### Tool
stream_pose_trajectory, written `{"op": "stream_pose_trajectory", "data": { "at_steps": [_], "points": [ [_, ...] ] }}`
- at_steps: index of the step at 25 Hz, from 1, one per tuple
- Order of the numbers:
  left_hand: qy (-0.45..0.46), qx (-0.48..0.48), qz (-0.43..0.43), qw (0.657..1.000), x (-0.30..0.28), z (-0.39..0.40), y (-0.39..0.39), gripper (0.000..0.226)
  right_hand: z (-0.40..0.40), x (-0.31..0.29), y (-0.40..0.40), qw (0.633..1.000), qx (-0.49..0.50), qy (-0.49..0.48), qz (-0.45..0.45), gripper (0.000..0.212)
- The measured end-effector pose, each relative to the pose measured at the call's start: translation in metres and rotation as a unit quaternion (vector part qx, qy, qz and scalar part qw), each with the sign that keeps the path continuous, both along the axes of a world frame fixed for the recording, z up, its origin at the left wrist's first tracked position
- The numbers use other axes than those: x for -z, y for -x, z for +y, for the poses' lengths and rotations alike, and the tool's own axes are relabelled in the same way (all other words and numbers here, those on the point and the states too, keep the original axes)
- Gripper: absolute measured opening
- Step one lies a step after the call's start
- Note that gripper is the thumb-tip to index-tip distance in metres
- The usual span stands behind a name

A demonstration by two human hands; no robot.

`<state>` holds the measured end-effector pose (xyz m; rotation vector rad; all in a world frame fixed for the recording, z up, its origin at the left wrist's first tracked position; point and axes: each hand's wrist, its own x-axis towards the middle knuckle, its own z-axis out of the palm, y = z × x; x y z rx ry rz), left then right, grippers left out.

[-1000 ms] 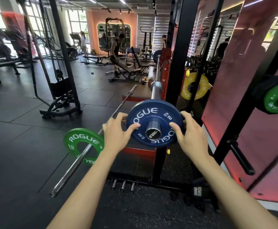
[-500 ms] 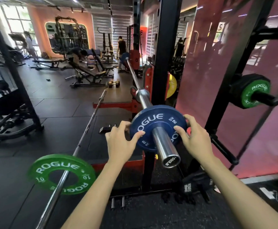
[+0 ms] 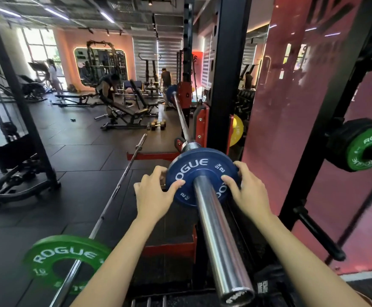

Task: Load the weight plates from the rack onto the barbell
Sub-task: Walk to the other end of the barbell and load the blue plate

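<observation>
A small blue ROGUE plate (image 3: 199,167) sits far up the chrome sleeve of the racked barbell (image 3: 216,235), close to the collar. My left hand (image 3: 154,193) grips its left rim and my right hand (image 3: 250,190) grips its right rim, thumbs on the plate's face. The sleeve's end points toward me at the bottom of the view. Another blue plate (image 3: 171,92) shows at the bar's far end. A green plate (image 3: 366,149) backed by a black one hangs on a storage peg of the rack at the right.
A second barbell (image 3: 118,187) lies on the floor to the left with a green plate (image 3: 66,264) on its near end. The black rack upright (image 3: 229,72) stands just behind the plate. An empty storage peg (image 3: 320,234) juts out lower right. People and benches are far back.
The blue plate has slid from the sleeve's tip up to near the collar, both hands staying on its rim. Much more bare sleeve now sticks out toward me.
</observation>
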<state>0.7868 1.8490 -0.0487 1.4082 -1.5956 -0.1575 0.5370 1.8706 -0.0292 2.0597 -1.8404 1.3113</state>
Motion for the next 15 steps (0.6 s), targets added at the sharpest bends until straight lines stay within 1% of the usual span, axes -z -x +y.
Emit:
{"op": "stream_pose_trajectory", "data": {
  "at_steps": [4,8,10,15],
  "points": [
    [-0.011,-0.025,0.007,1.0,0.004,-0.054,0.003,0.04,-0.061,-0.002,0.001,1.0,0.001,-0.001,0.021,0.051],
    [-0.002,-0.045,0.011,0.999,0.003,-0.094,0.006,0.04,-0.115,0.001,0.001,1.0,-0.013,-0.005,0.004,0.051],
    [-0.003,-0.053,0.011,0.999,0.0,-0.109,0.007,0.039,-0.133,0.003,0.002,1.0,-0.018,0.002,0.005,0.052],
    [-0.03,-0.059,0.025,0.997,0.001,-0.141,0.008,0.036,-0.169,-0.007,0.001,0.999,-0.037,-0.016,0.017,0.048]
  ]
}}
